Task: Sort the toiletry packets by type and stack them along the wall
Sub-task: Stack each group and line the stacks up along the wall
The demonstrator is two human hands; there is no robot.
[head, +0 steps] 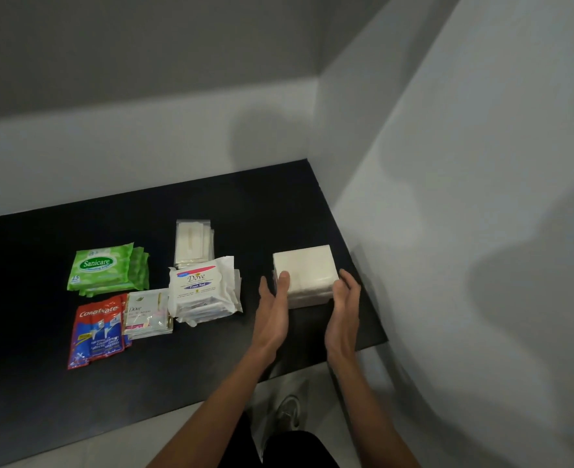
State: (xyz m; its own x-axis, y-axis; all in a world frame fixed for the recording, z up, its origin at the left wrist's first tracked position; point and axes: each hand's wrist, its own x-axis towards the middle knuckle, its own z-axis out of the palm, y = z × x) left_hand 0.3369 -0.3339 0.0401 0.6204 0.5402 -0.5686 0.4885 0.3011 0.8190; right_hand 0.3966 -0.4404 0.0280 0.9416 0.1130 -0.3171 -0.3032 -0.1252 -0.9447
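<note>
- While my left hand [273,309] and right hand [344,309], fingers straight, bracket the white stack [304,270] just beside the side wall [447,197], neither grips.
- Sorting looks done; other piles [204,292] sit farther from that wall.

Dove sachets [147,314] txt too blurry
</note>
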